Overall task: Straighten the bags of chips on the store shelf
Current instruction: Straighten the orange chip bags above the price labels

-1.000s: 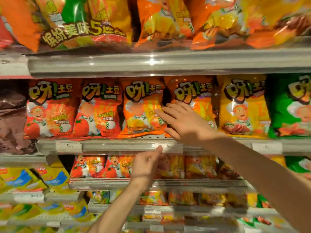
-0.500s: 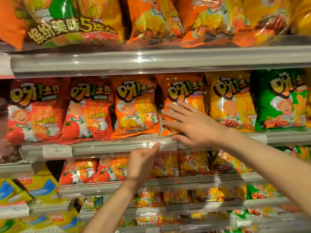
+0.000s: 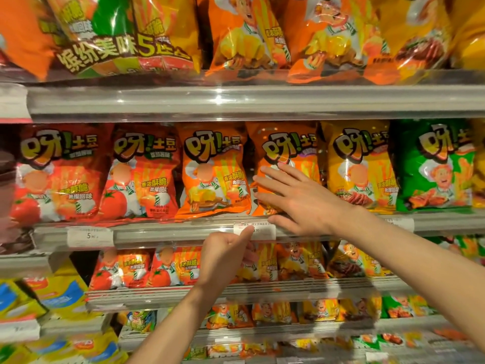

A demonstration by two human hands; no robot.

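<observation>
White price label (image 3: 90,235) marked 5; brown packs (image 3: 7,179) far left; yellow-blue packs (image 3: 61,294) lower left.

Bags (image 3: 213,177) abreast on shelf (image 3: 170,233); tag (image 3: 263,228) apparently on shelf edge below.

right hand (image 3: 301,203) flat, fingers spread, pressing the front of the orange chip bag (image 3: 291,151) on the middle shelf (image 3: 170,233). narrow dark gap between it and the second orange bag (image 3: 212,169) to its left. left hand (image 3: 225,256) lower, fingers curled, thumb tip on the price tag (image 3: 265,231) on the shelf rail. red tomato bags (image 3: 57,174) far left, yellow bag (image 3: 359,166) and green bag (image 3: 430,166) right.
</observation>
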